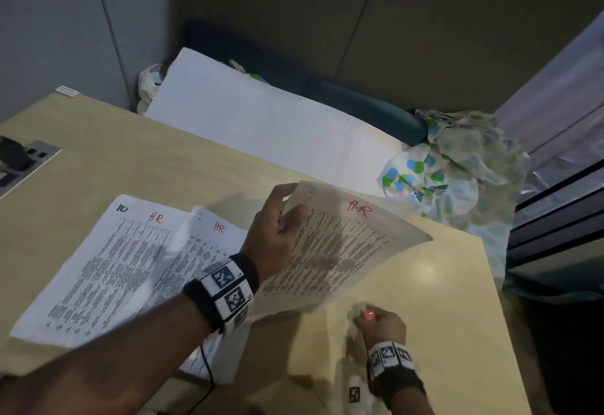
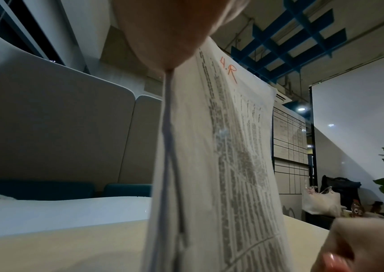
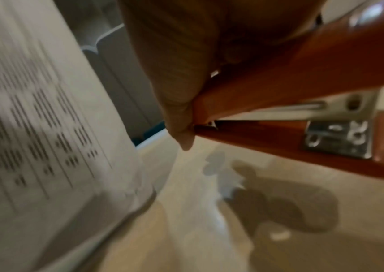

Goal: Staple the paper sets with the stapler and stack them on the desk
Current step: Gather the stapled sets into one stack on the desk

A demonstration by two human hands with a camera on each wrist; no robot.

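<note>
My left hand pinches the top left corner of a printed paper set marked "HR" in red and holds it lifted and tilted above the desk. The same set hangs from my thumb in the left wrist view, its sheets parted at the edge. My right hand grips a red stapler just above the desk, below the set's lower corner; only its red tip shows in the head view. Two more printed sets lie overlapping flat on the desk at the left.
A large white board leans behind the desk's far edge. A patterned cloth is bunched at the right. A power socket panel is set in the desk at the far left. Grey partition walls stand behind.
</note>
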